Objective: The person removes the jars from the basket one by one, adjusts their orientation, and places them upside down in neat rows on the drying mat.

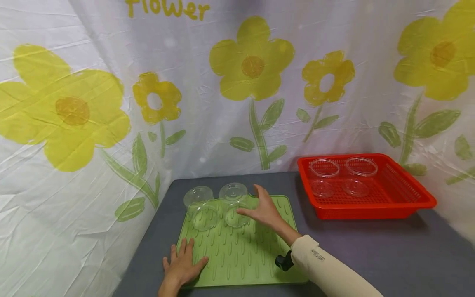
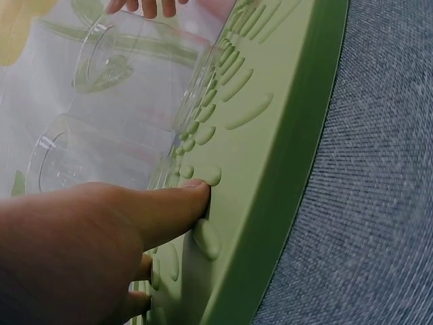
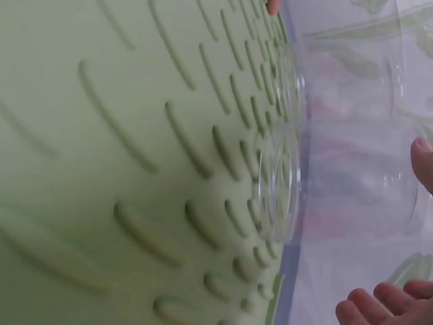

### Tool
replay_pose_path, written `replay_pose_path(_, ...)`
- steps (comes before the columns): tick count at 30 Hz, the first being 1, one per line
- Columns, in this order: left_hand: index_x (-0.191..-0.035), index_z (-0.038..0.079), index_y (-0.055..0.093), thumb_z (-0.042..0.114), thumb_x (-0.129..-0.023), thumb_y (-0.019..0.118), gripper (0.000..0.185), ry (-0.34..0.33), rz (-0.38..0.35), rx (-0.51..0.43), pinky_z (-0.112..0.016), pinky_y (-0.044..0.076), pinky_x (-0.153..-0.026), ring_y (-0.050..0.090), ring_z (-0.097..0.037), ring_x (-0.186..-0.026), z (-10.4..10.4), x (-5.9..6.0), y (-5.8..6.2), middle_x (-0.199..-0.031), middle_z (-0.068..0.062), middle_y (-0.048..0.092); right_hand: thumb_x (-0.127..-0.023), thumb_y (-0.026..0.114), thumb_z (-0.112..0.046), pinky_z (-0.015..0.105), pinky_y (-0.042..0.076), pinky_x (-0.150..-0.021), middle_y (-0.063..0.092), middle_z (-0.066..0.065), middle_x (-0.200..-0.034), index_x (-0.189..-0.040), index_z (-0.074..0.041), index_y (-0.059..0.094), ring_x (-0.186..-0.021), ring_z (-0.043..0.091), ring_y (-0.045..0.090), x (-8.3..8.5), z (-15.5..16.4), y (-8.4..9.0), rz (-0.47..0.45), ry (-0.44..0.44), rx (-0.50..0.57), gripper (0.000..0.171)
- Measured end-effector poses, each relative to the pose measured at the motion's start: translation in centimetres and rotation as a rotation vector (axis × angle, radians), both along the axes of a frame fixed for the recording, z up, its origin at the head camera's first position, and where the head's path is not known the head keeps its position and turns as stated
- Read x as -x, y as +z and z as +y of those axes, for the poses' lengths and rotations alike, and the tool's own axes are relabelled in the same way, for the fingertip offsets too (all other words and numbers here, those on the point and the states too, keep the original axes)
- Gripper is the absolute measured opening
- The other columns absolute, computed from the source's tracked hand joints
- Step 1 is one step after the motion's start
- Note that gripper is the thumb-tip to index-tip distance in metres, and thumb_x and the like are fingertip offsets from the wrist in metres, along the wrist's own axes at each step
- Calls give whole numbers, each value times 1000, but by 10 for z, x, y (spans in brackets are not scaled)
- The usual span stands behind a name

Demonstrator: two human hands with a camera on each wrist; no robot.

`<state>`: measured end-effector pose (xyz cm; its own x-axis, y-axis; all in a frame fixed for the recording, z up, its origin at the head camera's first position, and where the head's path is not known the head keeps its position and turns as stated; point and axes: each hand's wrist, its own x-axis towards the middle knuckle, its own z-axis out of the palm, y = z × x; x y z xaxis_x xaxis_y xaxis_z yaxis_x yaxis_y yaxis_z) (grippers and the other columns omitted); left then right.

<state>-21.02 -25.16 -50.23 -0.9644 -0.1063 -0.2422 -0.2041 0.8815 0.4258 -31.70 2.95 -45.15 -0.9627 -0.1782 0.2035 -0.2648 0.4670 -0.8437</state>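
We are resting our left hand (image 1: 182, 264) flat, fingers released, on the green mat (image 1: 252, 255), while our right hand (image 1: 264, 209) is reaching, fingers spread, beside an upturned clear cup (image 1: 233, 204).

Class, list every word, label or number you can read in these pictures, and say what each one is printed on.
"Flower": yellow letters, tops cut off by the frame edge, on the white flower-print backdrop cloth.
Small dark mark on the cream sleeve of the right arm: too small to read.
Nothing else bears writing.
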Motion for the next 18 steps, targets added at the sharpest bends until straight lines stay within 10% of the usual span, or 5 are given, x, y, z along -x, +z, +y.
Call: replay_pose_path(18,-158,1,31,69,-88,63,103,2,-8,-7,-84,2,-110,4,-66,-147,-2,2,-2,-164,-33,17,-89,75,-4,58,45,-109,50,25,-148,-152,4,37,-137,42,49,-4,46,16,158,2,14,74)
